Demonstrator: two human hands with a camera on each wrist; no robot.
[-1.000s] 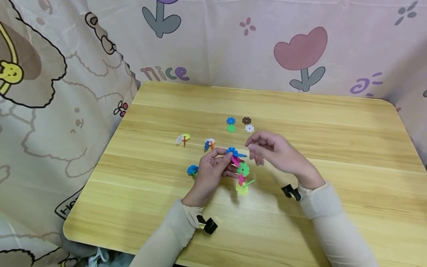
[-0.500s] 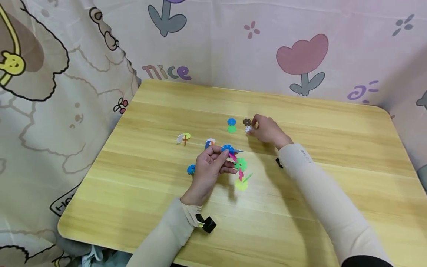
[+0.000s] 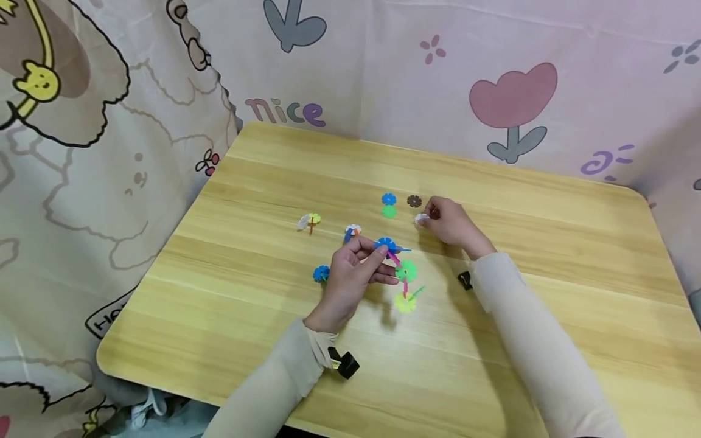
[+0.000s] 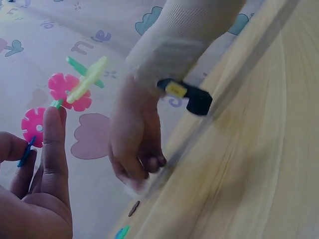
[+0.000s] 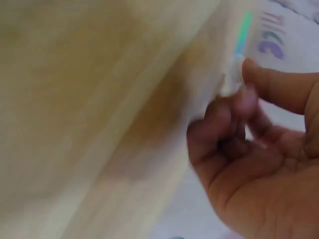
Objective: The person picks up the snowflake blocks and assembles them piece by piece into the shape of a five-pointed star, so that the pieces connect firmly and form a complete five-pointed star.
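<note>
The white disc is now being pinched off the desk by the right hand, drawn back from its farther reach; the chain is being gripped by the left hand.

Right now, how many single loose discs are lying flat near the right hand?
3 on the table: blue disc, green disc just below it, brown disc. The white disc is pinched by the right hand; others may be hidden.

A pale wood-grain bench is seen; a pink tulip-printed cloth at upper right; blue disc, green disc, brown disc at centre.
</note>
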